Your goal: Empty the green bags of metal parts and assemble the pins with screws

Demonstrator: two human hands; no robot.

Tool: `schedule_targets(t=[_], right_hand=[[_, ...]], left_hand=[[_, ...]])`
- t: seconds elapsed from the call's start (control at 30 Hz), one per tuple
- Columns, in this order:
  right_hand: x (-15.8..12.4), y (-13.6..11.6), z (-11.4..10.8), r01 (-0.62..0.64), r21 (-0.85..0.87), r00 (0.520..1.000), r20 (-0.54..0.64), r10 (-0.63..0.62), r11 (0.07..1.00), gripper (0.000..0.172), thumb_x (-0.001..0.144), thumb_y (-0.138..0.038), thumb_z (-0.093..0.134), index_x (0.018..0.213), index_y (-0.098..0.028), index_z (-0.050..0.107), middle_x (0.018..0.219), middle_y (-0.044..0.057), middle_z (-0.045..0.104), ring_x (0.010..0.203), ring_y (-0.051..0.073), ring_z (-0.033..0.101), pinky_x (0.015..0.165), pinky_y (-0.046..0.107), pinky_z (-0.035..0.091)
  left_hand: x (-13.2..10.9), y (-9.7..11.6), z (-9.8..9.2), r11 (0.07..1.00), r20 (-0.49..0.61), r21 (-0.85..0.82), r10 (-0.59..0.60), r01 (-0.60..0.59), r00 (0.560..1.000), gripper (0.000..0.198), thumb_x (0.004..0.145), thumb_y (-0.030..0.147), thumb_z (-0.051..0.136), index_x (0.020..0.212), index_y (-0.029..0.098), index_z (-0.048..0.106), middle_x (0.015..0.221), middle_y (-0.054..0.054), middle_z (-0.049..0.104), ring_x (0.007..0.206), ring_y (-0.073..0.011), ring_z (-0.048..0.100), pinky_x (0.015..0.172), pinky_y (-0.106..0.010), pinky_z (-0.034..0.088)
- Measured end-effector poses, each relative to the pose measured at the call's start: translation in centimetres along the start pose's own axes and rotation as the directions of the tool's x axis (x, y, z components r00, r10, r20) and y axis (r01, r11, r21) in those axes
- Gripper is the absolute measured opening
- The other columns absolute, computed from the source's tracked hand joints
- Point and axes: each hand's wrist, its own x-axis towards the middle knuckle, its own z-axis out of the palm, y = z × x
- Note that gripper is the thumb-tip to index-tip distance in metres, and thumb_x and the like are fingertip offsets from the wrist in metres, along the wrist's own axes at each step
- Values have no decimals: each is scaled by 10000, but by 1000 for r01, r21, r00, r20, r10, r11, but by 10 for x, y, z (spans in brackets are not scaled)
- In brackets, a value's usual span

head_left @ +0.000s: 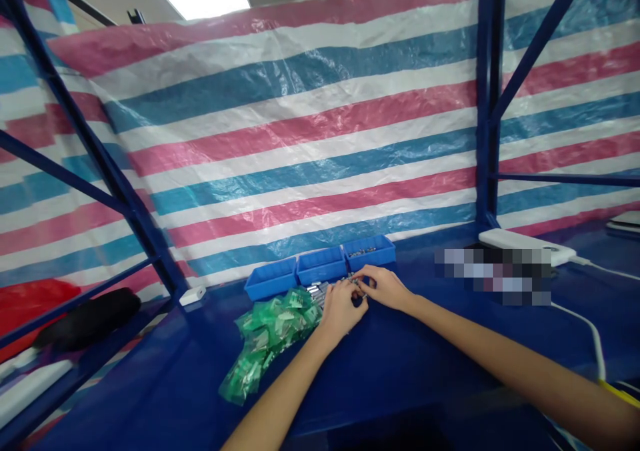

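Note:
My left hand [343,306] and my right hand [384,287] meet over the blue table, just in front of the blue bins. Both have their fingers bent and pinched close together around something small that I cannot make out. Beside my left hand lie several shiny metal parts [317,292], partly covered by the hand. A pile of green plastic bags [280,327] with small contents and labels spreads to the left of them. Small metal pieces sit in the right blue bin [383,254], behind my right hand.
Two more blue bins, the middle bin [323,264] and the left bin [270,279], stand by the striped sheet [310,137]. A small white box [193,295] is at the left. A white device [530,243] with cables lies at the right. Blue posts [489,104] frame the table.

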Motion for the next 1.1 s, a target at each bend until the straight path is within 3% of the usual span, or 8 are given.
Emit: schedule_targets(t=[0.43,0.7,1.1], right_hand=[[1,-5,-4,-9,9,1000,-28,9,1000,230,842,-288,451,923,-226,658,852,9,655,575,98,536,565,221,390],[0,-5,-2,28,27,999,-43,-27,999,228,776,-291,548,973,-230,645,854,-1,648,523,74,521,552,211,402],[0,-6,-4,20,16,998,-62,-18,1000,208,821,-323,502,933,-240,655,828,0,635,539,82,507,565,212,389]], left_hand=[[4,-15,5,961,-172,-255,-157,110,972,172,827,314,478,868,193,594,775,-7,601,744,-152,554,696,-285,398],[5,-18,9,928,-182,-351,-197,123,963,191,836,333,473,892,196,594,804,-10,614,775,-152,574,697,-272,418],[5,-13,6,897,-229,-436,-187,72,955,234,876,354,416,895,192,583,852,-20,617,801,-141,568,737,-262,424]])
